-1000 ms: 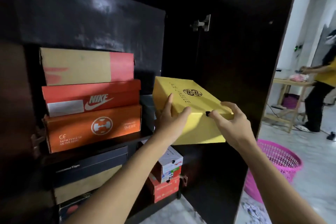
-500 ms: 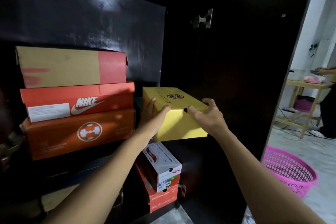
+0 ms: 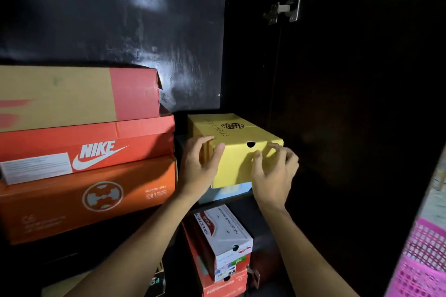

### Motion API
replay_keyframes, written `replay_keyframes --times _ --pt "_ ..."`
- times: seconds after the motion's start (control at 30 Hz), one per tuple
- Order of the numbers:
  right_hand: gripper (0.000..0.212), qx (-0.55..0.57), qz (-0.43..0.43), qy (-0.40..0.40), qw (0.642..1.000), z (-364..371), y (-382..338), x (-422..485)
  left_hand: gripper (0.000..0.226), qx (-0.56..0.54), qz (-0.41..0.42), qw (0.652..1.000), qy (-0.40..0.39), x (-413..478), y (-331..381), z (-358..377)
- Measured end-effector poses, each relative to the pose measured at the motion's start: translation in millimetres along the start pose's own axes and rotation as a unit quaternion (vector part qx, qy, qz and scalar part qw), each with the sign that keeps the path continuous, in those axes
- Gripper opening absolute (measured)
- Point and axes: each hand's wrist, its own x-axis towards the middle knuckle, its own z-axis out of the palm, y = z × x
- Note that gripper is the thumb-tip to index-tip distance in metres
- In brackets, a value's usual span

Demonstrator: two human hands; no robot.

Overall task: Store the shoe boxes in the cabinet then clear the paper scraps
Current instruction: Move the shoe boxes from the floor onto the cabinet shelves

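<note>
2 hands are on the yellow box [image 3: 237,167], both closed on its near end. Your left hand [image 3: 200,169] wraps the near left corner with the thumb on the front face, and your right hand [image 3: 275,171] curls bent fingers onto the near right corner. The box rests on a light blue box [image 3: 231,191] on the cabinet [image 3: 337,128] shelf. It sits just beside the stack of 3 on the left: the tan-and-red box [image 3: 79,96] on the Nike box [image 3: 96,142] on the orange box [image 3: 96,198]. Whether it is fully back I cannot tell, so I judge the step in hand to be seating it. Push evenly with both hands so it slides straight rather than pivoting. Flatten your fingers against the front face as it goes, so that your left fingers are not trapped against the Nike box. Press low on that face, because a high push could tilt the box or drag the blue one along. Let go only once the front edges line up. Leave the white box [image 3: 224,231] on the shelf below alone. 0 paper scraps are in view, and the pink basket [image 3: 424,260] at the far right looks a likely place for them.
</note>
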Motion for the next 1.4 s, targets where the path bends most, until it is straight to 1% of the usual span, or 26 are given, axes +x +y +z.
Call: replay_keyframes --times 0.07,0.1,0.17,0.2,0.27,0.33,0.4,0.47,0.53,0.63,0.73,0.8,0.9,1.0,1.1,1.2,1.4 --pt "0.033 -0.011 -0.014 -0.006 1.0 13.4 3.5 5.6 0.039 0.006 -0.011 1.0 -0.009 12.1 -4.7 1.8" --pt "0.036 -0.023 -0.015 -0.023 0.999 19.4 4.2 9.0 0.036 0.01 -0.03 0.999 -0.026 20.0 -8.8 3.5" --pt "0.046 -0.031 -0.004 -0.087 0.996 31.7 7.2 16.1 0.028 0.022 -0.073 0.995 -0.059 37.9 -19.4 7.2" --pt "0.052 -0.028 0.0 -0.123 0.992 37.1 8.6 19.4 0.028 0.029 -0.094 0.992 -0.073 46.7 -23.9 9.3" --pt "0.066 -0.011 0.017 -0.191 0.981 45.7 9.6 24.6 0.032 0.051 -0.119 0.987 -0.096 60.5 -26.9 13.4" --pt "0.078 -0.002 0.044 -0.234 0.971 49.4 8.2 28.5 0.034 0.073 -0.122 0.984 -0.106 67.7 -25.2 17.4" --pt "0.079 -0.007 0.062 -0.25 0.966 47.3 7.5 31.4 0.036 0.087 -0.127 0.981 -0.115 69.2 -23.8 19.6" --pt "0.073 -0.015 0.071 -0.266 0.961 39.9 6.1 33.3 0.039 0.095 -0.139 0.978 -0.124 67.9 -20.4 19.1" --pt "0.067 -0.017 0.084 -0.277 0.957 28.3 1.9 29.8 0.044 0.078 -0.164 0.975 -0.126 65.1 -12.7 19.0" --pt "0.063 -0.005 0.113 -0.271 0.956 5.2 -4.2 12.0 0.052 0.039 -0.213 0.971 -0.102 51.8 2.2 17.8" --pt "0.06 -0.011 0.111 -0.259 0.96 -24.5 -6.0 -13.6 0.056 0.05 -0.241 0.964 -0.106 23.0 15.6 9.3" --pt "0.058 -0.025 0.107 -0.249 0.962 -45.4 -6.5 -30.0 0.05 0.051 -0.227 0.963 -0.139 -4.4 25.4 -0.4" --pt "0.057 -0.055 0.113 -0.231 0.965 -78.0 -10.6 -57.1 0.031 0.052 -0.189 0.963 -0.183 -54.1 33.9 -20.6" --pt "0.055 -0.091 0.126 -0.218 0.964 -112.3 -10.2 -90.4 0.023 0.054 -0.183 0.953 -0.236 -104.6 30.3 -39.8" --pt "0.054 -0.111 0.145 -0.2 0.963 -149.1 -4.4 -131.4 0.021 0.049 -0.182 0.938 -0.29 -149.2 29.9 -43.8" --pt "0.053 -0.137 0.174 -0.168 0.96 -186.2 10.6 -179.0 0.02 0.034 -0.181 0.924 -0.334 -196.9 34.6 -31.0" --pt "0.05 -0.199 0.236 -0.156 0.938 -254.5 55.0 -272.7 0.026 -0.021 -0.219 0.879 -0.422 -307.9 46.8 8.6"
